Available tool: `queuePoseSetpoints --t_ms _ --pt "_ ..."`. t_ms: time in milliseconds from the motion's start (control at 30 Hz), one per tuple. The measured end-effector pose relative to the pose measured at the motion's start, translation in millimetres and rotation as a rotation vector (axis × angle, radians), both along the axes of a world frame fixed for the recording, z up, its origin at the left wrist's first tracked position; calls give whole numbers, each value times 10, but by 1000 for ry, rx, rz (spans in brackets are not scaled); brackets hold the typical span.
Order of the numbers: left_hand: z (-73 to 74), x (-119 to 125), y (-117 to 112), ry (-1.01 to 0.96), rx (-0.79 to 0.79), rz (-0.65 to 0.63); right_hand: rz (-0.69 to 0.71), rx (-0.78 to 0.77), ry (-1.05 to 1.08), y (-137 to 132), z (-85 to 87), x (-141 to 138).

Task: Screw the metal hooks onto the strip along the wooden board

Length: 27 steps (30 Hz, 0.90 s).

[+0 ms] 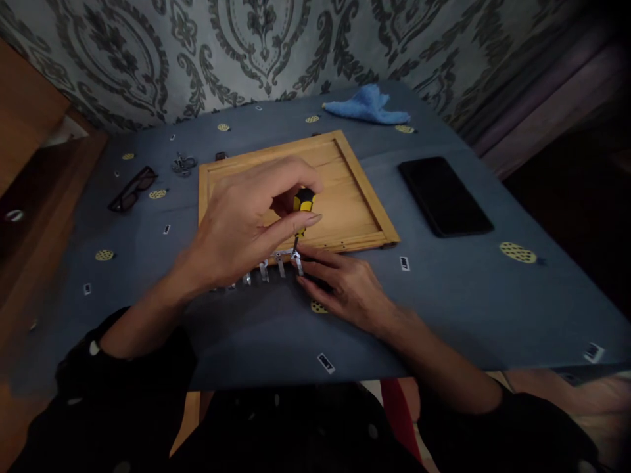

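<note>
- A blue-grey tablecloth [458,289] printed with yellow spotted motifs lies under the framed wooden panel [352,210], the landmark for all places here.
- Beyond the panel rises damask-patterned wallpaper [261,39] in grey tones; well to its left stands a brown wooden cabinet [29,105], and well to its right hangs a dim purplish curtain [537,112].
- Past the panel's far right corner lies a fluffy blue cloth [369,107]; to its right, a black smartphone [446,196] with a dark screen.
- Left of the panel are dark-framed glasses [129,200] and, nearer to it, a small metal tangle [183,164].
- Along the panel's near edge runs a row of shiny metal hooks [265,269].
- Above that edge, the left hand [236,217] is curled closed around a yellow-and-black screwdriver [304,200], its tip down at the rightmost hook.
- The right hand [355,286], at the same edge, is partly open, fingertips against that hook; I cannot tell whether it pinches it.
- White printed labels [326,362] dot the cloth around the panel, their dark capitals too blurred to read surely.
</note>
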<state>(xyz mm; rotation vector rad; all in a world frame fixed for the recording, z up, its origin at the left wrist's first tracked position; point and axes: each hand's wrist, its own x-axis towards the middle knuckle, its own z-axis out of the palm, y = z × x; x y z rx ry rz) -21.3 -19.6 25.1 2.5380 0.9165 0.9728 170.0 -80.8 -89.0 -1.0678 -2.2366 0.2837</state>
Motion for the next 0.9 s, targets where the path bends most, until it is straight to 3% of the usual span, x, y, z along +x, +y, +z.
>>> queuePoseSetpoints --t_ms 333,600,800,900 --pt "75 -65 44 -3 -101 -41 -8 36 -9 -2 -9 1" --pt "-66 16 23 -132 -209 -51 -2 -21 -11 -3 -21 5" --pt "-23 -17 34 -76 -312 -238 -12 -5 -2 -3 -25 2" --pt "-19 -22 58 -56 -276 -274 -13 9 4 0 -21 -3"
